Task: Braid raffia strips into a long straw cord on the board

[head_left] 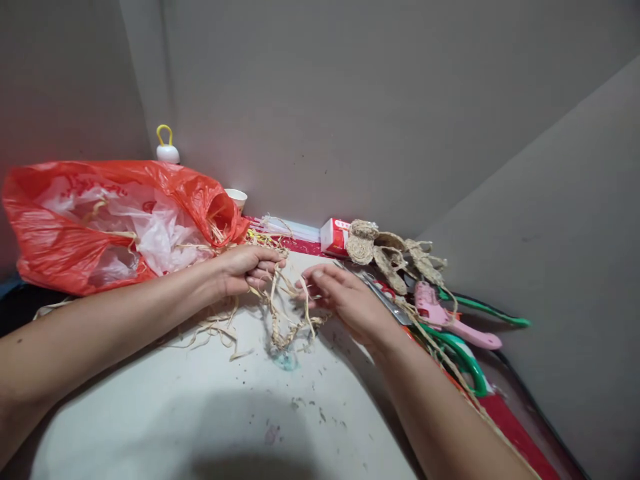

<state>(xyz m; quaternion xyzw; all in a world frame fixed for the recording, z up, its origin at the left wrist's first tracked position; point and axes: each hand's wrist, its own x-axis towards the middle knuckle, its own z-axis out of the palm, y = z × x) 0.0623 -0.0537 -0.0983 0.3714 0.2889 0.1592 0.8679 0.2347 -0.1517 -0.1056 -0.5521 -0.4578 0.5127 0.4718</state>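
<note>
A thin braid of pale straw [283, 341] hangs in a loop between my two hands, just above the white table [225, 407]. My left hand [250, 267] pinches one end of it, with loose strands trailing below the fingers. Opposite, my right hand [345, 297] has its fingers curled in at the other side of the loop, where a strand runs down from the fingertips. Those fingertips are partly hidden behind the thumb and strands. Loose straw strands [220, 330] lie under my left wrist.
A red plastic bag [45, 247] with straw sits at left, near a white cup [237, 197]. Along the back and right lie a red-white box [335, 237], coiled straw pieces [362, 245], a pink glue gun [450, 319] and green-handled scissors [467, 363]. Grey walls stand behind.
</note>
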